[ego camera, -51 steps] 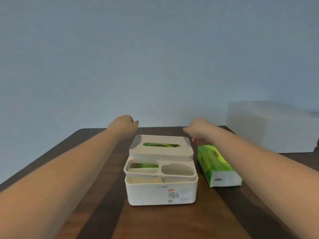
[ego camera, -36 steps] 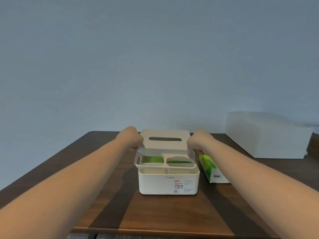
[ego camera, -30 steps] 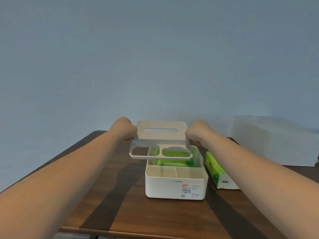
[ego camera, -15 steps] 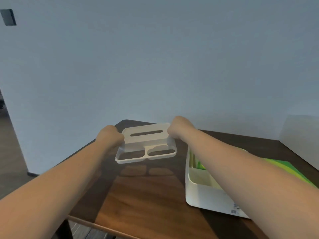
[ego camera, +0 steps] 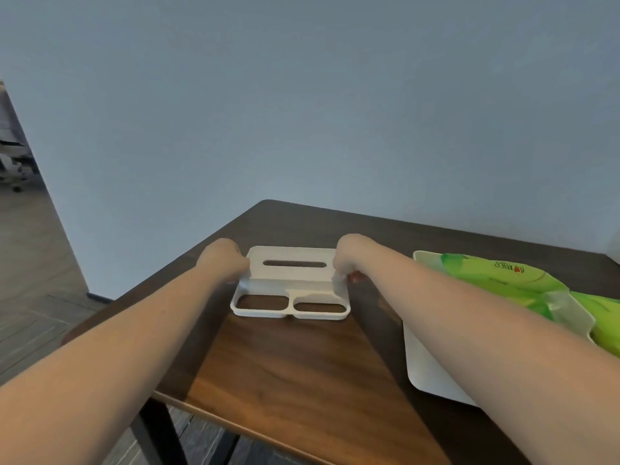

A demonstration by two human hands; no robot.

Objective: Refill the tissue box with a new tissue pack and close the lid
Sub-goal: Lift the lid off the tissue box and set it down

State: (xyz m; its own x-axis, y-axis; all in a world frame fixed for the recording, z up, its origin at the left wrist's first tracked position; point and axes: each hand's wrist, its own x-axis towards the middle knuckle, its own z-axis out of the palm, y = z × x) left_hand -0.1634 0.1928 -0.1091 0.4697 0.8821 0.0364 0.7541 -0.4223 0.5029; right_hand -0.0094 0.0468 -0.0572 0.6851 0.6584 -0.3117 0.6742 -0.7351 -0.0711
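Observation:
The white lid (ego camera: 291, 286), with a tissue slot and two oval cut-outs, lies flat on the dark wooden table (ego camera: 295, 370) at its far left part. My left hand (ego camera: 223, 260) grips the lid's left end and my right hand (ego camera: 349, 260) grips its right end. To the right stands the open white tissue box (ego camera: 427, 357), partly hidden behind my right forearm. A crumpled green tissue wrapper (ego camera: 496, 278) shows inside it. Another green tissue pack (ego camera: 604, 323) lies at the right frame edge behind the box.
The table's left corner and front edge lie close to the lid, with a dark table leg (ego camera: 157, 431) and grey floor (ego camera: 30, 297) below. A plain grey wall rises behind. A white object (ego camera: 613, 253) peeks in at the far right.
Both hands lifted the lid off the tissue box, carried it left and lowered it onto the table. My view turned left, pushing the box toward the right edge.

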